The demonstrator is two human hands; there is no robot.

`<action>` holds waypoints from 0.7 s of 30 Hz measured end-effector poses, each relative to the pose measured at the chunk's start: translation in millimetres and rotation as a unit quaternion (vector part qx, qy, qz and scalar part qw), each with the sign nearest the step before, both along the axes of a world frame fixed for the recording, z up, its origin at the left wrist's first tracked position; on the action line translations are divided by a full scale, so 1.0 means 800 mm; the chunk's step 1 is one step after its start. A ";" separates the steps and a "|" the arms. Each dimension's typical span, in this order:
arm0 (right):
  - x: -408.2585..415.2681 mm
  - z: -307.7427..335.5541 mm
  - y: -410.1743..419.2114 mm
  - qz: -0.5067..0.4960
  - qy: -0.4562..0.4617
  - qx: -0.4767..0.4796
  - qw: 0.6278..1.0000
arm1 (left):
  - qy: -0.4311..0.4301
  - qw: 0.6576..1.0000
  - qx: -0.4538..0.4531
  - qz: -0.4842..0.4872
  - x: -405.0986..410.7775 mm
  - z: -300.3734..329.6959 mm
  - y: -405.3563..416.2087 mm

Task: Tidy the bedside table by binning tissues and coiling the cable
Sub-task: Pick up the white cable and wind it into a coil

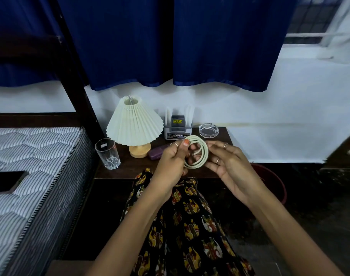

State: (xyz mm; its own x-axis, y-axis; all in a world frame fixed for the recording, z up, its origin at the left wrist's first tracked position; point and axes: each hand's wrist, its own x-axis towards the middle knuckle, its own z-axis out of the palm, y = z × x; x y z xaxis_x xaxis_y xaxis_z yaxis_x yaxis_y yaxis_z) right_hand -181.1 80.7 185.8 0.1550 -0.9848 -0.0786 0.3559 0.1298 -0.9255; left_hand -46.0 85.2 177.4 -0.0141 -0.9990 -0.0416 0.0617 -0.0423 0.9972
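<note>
Head view: coiled cable [198, 151] between hands [202, 162].

Bedside table [130, 168]: glass [108, 154] at 9 o'clock, lamp [134, 126] at 11, small case [157, 153] just right of lamp base, organizer box [177, 127] at 12, ashtray [208, 130] at 1. Mattress [30, 166] left of table. Bucket [273, 182] on floor at 4. Coiled cable [197, 152] above table centre, between left hand [170, 166] and right hand [229, 166].

The dark bedside table [130, 166] carries a lamp [134, 124], glass [108, 154], ashtray [208, 130], organizer [177, 128] and perhaps a purple case [157, 153].
</note>
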 end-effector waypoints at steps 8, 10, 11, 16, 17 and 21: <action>0.013 -0.006 0.007 -0.003 0.031 -0.021 0.999 | -0.198 0.964 -0.158 0.082 0.001 -0.020 -0.012; 0.017 -0.008 0.008 -0.007 -0.001 -0.016 1.000 | -0.208 0.960 -0.166 0.090 0.001 -0.023 -0.014; 0.018 -0.008 0.008 -0.007 -0.019 -0.012 1.000 | -0.210 0.959 -0.168 0.091 0.001 -0.023 -0.015; 0.019 -0.015 0.008 0.012 -0.092 0.008 0.996 | -0.200 0.961 -0.173 0.078 0.004 -0.025 -0.018; 0.018 -0.015 0.007 0.016 -0.100 0.012 0.995 | -0.189 0.965 -0.167 0.073 0.004 -0.025 -0.018; 0.017 -0.016 0.005 0.027 -0.125 0.023 0.991 | -0.156 0.976 -0.143 0.052 0.005 -0.022 -0.018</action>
State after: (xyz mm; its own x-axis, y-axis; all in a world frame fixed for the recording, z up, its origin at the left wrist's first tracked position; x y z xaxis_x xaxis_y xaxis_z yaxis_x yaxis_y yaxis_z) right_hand -167.9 84.9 172.8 0.2287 -0.9705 -0.0760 0.5649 0.1959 -0.8016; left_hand -42.0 70.5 159.9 0.0568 -0.9657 0.2534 -0.2567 0.2311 0.9384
